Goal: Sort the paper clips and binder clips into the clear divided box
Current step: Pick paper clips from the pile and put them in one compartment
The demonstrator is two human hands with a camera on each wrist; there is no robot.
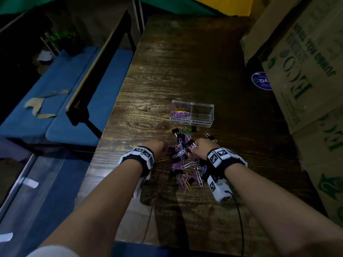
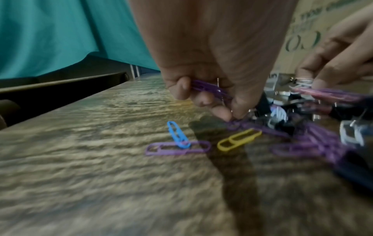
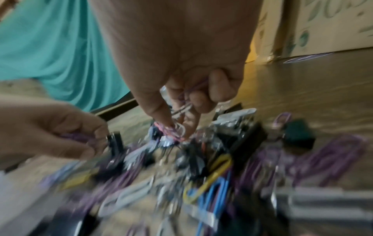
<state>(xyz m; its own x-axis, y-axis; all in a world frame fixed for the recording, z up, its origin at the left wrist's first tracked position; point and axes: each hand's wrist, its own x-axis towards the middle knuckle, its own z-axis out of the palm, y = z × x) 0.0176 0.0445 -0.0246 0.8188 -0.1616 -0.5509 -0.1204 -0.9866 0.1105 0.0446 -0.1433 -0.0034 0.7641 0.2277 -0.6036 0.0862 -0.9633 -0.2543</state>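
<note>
Your left hand [image 2: 212,63] is curled around purple clips [image 2: 210,89], fingers [image 2: 179,89] folded over them while the fingertips reach down to the edge of the pile [image 1: 185,158] on the tabletop [image 1: 185,71]. Your right hand [image 3: 181,71] is likewise clenched on a small bunch of paper clips [image 3: 181,110] — silver and pinkish loops show between thumb and fingers [image 3: 218,86] — and it sits at the pile's right side. The pile itself is a mix of purple, silver, blue and yellow paper clips tangled with black binder clips [image 1: 176,131], lying between your two wrists and just in front of the box [image 1: 193,113]. The box stands upright beyond the pile, near but apart from it; its left compartment, labelled for paper clips, holds several coloured clips, while the right compartment, labelled for binder clips, looks bare. Beside your left hand, three strays lie clear of the heap — a blue clip [image 2: 178,135] crossing a purple one [image 2: 161,149], and a yellow clip [image 2: 238,140] near them. Cartons [image 1: 306,71] stand along the tabletop's right edge.
</note>
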